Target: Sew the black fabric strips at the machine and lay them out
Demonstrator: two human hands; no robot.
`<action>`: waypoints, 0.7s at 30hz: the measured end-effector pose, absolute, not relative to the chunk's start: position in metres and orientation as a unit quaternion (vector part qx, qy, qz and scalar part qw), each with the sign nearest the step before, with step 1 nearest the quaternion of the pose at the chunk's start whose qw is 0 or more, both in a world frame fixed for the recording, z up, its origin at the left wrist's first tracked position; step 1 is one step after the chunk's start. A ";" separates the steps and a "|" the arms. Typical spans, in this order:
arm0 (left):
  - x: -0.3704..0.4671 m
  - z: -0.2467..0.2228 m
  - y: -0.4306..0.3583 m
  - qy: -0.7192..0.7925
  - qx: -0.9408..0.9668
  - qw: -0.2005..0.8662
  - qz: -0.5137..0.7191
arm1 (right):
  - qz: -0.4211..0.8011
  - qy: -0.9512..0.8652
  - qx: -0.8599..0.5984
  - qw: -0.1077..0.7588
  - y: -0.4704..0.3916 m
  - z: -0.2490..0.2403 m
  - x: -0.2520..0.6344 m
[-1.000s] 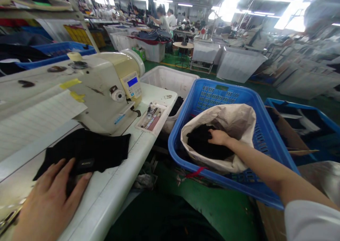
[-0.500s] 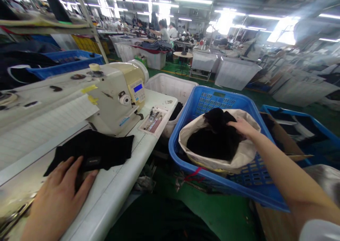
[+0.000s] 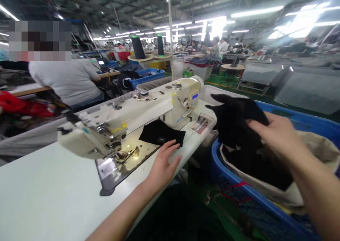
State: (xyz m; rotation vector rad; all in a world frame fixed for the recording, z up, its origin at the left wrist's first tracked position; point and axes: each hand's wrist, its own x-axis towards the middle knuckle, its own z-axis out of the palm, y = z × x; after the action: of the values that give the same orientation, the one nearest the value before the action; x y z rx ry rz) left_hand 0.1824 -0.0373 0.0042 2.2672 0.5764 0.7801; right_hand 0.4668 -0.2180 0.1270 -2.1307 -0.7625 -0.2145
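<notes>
While the left hand (image 3: pixel 162 163) is laid flat, fingers spread, at 6 o'clock of a small black piece (image 3: pixel 161 137) on the table (image 3: pixel 39 195), a black garment (image 3: pixel 236 122) is pinched by the right hand (image 3: pixel 278 136) above the blue crate (image 3: pixel 239 198), sewing machine (image 3: pixel 127 117) beyond at 11 o'clock.

Bare forearms, no sleeves (no gloves either).
</notes>
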 end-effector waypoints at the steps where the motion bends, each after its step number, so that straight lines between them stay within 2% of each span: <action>1: 0.183 0.007 -0.045 0.224 0.836 0.407 0.291 | -0.084 -0.337 -0.847 0.402 -0.199 0.126 0.446; 4: 0.181 0.017 -0.055 0.230 0.691 0.617 0.297 | -0.074 -0.404 -0.832 0.372 -0.143 0.107 0.382; 5: 0.180 0.020 -0.053 0.236 0.632 0.668 0.315 | -0.066 -0.448 -0.826 0.337 -0.127 0.096 0.363; 7: 0.178 0.024 -0.045 0.262 0.513 0.728 0.371 | -0.044 -0.497 -0.801 0.332 -0.098 0.073 0.329; 9: 0.176 0.026 -0.030 0.298 0.421 0.746 0.421 | -0.018 -0.539 -0.768 0.344 -0.076 0.050 0.303; 12: 0.174 0.024 -0.003 0.373 0.410 0.684 0.474 | 0.016 -0.584 -0.718 0.378 -0.061 0.027 0.283; 16: 0.173 0.021 0.028 0.474 0.569 0.456 0.494 | 0.040 -0.590 -0.681 0.432 -0.072 0.023 0.288; 21: 0.171 0.019 0.055 0.522 0.623 0.406 0.418 | 0.049 -0.540 -0.700 0.466 -0.122 0.023 0.327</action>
State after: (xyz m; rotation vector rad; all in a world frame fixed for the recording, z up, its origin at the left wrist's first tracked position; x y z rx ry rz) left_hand 0.1709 0.0551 0.0186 1.5705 1.3174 1.0538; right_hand 0.3272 -0.1224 0.0230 -1.7181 -1.3248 0.1209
